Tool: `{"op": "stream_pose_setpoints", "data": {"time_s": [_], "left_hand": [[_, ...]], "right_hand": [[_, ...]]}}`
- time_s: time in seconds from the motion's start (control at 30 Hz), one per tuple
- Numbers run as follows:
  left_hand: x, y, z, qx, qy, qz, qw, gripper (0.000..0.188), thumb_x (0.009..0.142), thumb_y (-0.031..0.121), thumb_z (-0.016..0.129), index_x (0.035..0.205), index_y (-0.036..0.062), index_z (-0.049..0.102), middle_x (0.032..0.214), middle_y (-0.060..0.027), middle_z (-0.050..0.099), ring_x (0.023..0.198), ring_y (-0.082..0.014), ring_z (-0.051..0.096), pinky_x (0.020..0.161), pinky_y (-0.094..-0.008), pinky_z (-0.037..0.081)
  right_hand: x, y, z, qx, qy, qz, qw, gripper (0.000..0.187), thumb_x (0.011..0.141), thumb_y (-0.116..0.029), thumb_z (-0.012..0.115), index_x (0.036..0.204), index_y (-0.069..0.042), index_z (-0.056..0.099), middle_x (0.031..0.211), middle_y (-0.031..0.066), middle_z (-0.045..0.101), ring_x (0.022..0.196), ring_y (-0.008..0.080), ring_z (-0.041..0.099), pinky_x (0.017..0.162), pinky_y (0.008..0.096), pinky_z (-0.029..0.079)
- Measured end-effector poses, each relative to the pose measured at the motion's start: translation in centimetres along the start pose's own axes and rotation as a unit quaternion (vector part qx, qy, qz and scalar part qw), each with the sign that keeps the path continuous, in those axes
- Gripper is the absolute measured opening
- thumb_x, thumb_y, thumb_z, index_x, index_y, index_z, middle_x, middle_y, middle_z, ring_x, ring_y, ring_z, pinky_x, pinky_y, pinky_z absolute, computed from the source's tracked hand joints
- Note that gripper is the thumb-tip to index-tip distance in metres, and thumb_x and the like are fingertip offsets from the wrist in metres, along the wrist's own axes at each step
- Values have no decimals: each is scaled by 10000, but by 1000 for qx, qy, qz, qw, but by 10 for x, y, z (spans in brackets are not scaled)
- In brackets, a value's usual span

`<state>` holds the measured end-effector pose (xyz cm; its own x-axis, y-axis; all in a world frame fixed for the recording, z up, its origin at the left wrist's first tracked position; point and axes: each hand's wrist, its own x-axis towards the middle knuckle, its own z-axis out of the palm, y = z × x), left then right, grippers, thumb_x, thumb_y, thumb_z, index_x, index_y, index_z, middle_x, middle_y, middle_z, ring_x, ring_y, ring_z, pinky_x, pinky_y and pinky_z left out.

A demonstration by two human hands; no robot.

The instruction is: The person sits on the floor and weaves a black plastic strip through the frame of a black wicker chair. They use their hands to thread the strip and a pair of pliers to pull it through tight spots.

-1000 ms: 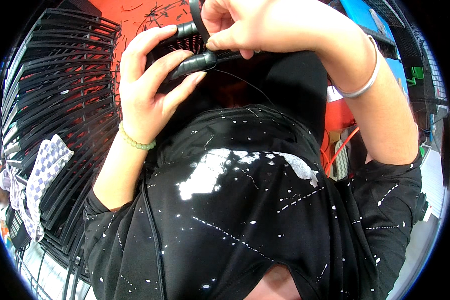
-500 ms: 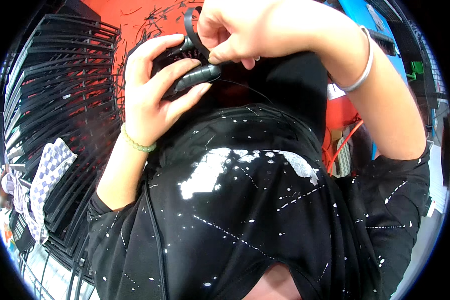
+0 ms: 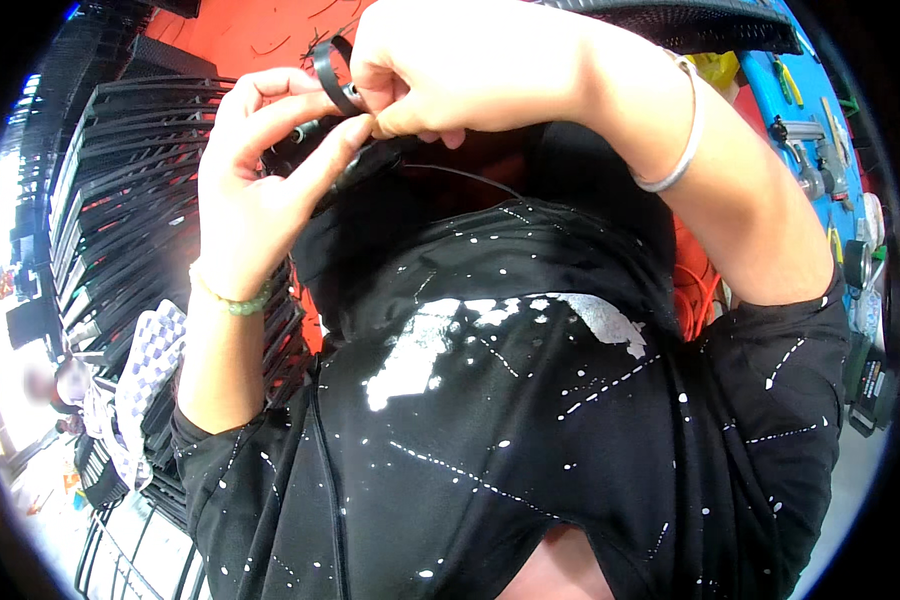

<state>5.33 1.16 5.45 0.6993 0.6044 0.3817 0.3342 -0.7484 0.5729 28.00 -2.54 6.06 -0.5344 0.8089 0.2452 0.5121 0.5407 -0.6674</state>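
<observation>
Against a red surface [image 3: 232, 42], black strip [image 3: 325, 76] is pinched by the right hand [image 3: 420, 75], looped leftward beside the left hand [image 3: 255, 150], its hold unclear.

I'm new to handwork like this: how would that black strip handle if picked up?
The black strip probably bends yet springs back, since it bows in a smooth curve by the right hand. It is likely light, being thin and narrow. Its sheen hints at slight slipperiness.

One looped black strip [image 3: 326, 78], one beaded bracelet [image 3: 242, 307], one silver bangle [image 3: 692, 130], one checked cloth [image 3: 152, 360].
</observation>
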Motion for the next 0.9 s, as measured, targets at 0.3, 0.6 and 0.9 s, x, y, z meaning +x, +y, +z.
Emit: {"op": "stream_pose_setpoints", "data": {"time_s": [0.3,0.6,0.9], "left_hand": [[12,22,-16,19,-101,-69,992,181,855,85,804,1005,0,747,806,-24,711,731,-71,641,689,-224,515],[26,26,-16,-15,-181,-126,975,131,907,65,750,982,-30,699,843,-35,722,795,-80,687,732,-217,548],[35,6,-42,-46,-215,-160,962,176,910,-16,717,1084,-12,688,960,-42,736,883,-103,701,842,-232,572]], "right_hand": [[-3,2,25,0,60,80,995,115,825,-91,705,798,21,704,639,130,676,527,194,679,547,314,544],[-54,15,88,152,255,116,948,336,826,-306,795,1052,-63,746,926,106,728,792,224,707,764,345,569],[-34,22,119,155,316,75,933,409,860,-305,775,1185,-65,720,1136,127,716,1007,273,703,897,355,554]]}}
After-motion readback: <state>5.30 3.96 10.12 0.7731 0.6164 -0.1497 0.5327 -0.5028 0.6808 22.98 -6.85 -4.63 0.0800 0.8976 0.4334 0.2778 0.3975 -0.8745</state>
